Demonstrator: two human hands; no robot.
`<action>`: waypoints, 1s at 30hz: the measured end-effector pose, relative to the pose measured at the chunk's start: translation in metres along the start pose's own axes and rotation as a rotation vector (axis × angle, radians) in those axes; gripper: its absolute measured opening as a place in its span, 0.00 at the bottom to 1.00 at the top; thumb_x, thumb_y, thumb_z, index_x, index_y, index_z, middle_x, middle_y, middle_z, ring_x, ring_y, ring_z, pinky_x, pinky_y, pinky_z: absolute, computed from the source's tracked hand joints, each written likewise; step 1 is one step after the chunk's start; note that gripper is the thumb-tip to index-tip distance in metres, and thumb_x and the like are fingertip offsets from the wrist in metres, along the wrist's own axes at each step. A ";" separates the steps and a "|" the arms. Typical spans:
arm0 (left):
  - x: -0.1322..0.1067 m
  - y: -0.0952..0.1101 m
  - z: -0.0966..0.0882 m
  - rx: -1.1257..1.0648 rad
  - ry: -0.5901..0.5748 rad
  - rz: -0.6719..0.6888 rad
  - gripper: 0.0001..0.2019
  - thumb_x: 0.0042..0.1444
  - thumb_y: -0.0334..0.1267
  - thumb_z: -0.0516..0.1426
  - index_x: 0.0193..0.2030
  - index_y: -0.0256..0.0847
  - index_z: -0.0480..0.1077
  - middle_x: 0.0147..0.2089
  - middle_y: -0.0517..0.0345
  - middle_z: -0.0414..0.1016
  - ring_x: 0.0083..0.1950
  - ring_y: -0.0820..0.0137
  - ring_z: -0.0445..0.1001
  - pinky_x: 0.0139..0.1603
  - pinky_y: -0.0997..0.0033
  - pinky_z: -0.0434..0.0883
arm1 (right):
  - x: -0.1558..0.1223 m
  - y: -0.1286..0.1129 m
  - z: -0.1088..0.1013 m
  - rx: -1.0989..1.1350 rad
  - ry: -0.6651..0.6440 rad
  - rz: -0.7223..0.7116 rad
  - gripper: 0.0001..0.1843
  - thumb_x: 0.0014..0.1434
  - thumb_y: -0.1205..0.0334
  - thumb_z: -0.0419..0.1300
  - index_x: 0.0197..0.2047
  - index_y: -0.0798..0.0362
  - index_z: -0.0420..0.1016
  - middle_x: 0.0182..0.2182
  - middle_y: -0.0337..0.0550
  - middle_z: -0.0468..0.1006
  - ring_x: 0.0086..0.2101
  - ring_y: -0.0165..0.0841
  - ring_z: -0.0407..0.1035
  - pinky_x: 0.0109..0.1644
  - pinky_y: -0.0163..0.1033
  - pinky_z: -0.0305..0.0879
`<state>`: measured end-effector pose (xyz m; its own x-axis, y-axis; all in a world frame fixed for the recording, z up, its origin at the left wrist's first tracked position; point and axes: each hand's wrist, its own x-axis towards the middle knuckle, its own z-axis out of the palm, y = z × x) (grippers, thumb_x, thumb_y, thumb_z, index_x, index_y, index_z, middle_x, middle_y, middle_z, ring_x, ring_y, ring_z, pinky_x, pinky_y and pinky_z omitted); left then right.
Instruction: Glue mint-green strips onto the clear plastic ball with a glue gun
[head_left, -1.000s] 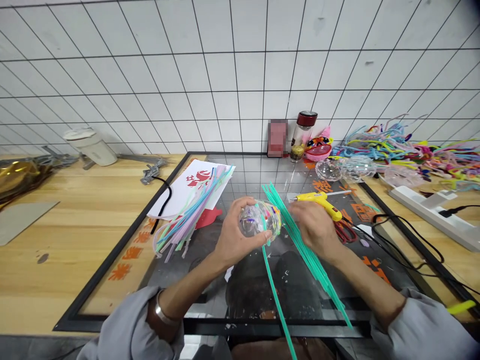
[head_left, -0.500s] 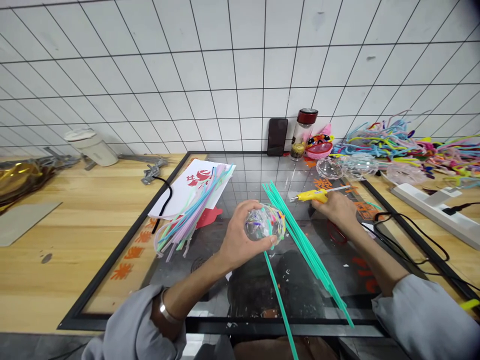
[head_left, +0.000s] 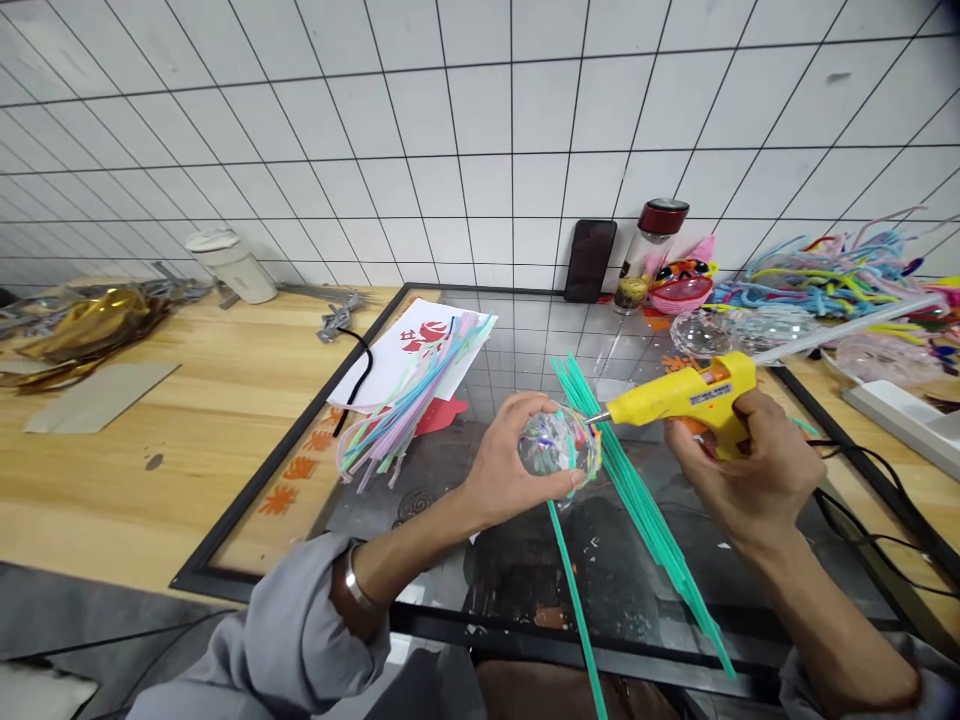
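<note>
My left hand [head_left: 504,470] is closed round a clear plastic ball [head_left: 559,448] wrapped in coloured pipe cleaners, held above the glass table top. A teal pipe cleaner [head_left: 574,600] hangs from the ball toward me. My right hand [head_left: 750,465] grips a yellow hot glue gun [head_left: 686,397], and its metal nozzle touches the right side of the ball. A bundle of teal pipe cleaners [head_left: 645,510] lies on the glass beneath both hands.
Pastel pipe cleaners [head_left: 409,405] lie on white and red paper at the left. A phone [head_left: 590,260], a red-lidded jar [head_left: 649,250], clear half-spheres [head_left: 697,333] and a heap of coloured pipe cleaners [head_left: 832,270] stand at the back right. A black cable [head_left: 862,510] and a power strip [head_left: 900,415] are on the right.
My right hand reached to the glue gun lying on the glass, picked it up and brought its nozzle to the ball. The left hand kept holding the ball.
</note>
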<state>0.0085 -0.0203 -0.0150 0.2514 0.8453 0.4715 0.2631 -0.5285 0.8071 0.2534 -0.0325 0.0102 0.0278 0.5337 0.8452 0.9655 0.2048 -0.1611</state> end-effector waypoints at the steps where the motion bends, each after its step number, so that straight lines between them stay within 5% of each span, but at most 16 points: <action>1: 0.000 0.000 0.000 0.004 -0.002 0.005 0.29 0.43 0.39 0.69 0.52 0.45 0.65 0.56 0.49 0.70 0.60 0.56 0.70 0.64 0.50 0.66 | -0.001 0.000 0.000 -0.003 0.000 -0.030 0.09 0.57 0.53 0.61 0.33 0.46 0.65 0.26 0.43 0.74 0.26 0.36 0.70 0.28 0.41 0.62; 12: -0.003 -0.001 0.000 0.068 -0.033 0.068 0.31 0.43 0.40 0.70 0.54 0.46 0.65 0.59 0.45 0.68 0.64 0.53 0.67 0.65 0.44 0.66 | -0.004 0.003 0.001 -0.050 0.066 -0.262 0.11 0.60 0.55 0.63 0.37 0.48 0.64 0.25 0.38 0.74 0.24 0.33 0.70 0.26 0.37 0.59; 19: -0.003 -0.001 0.000 0.082 -0.032 0.076 0.31 0.43 0.41 0.70 0.54 0.45 0.66 0.59 0.45 0.68 0.63 0.53 0.68 0.65 0.44 0.66 | -0.006 0.003 0.000 -0.093 0.026 -0.194 0.12 0.62 0.49 0.61 0.37 0.48 0.66 0.23 0.38 0.73 0.24 0.33 0.70 0.26 0.37 0.59; 30: -0.003 -0.003 0.001 0.081 -0.028 0.104 0.30 0.44 0.41 0.70 0.54 0.44 0.66 0.58 0.45 0.68 0.63 0.53 0.68 0.64 0.46 0.67 | -0.001 0.000 -0.003 -0.134 0.148 -0.369 0.10 0.61 0.56 0.63 0.37 0.50 0.65 0.23 0.35 0.73 0.22 0.29 0.69 0.25 0.35 0.56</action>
<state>0.0078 -0.0217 -0.0193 0.3073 0.7835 0.5401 0.3086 -0.6189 0.7223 0.2544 -0.0348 0.0110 -0.2989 0.3189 0.8994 0.9425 0.2462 0.2259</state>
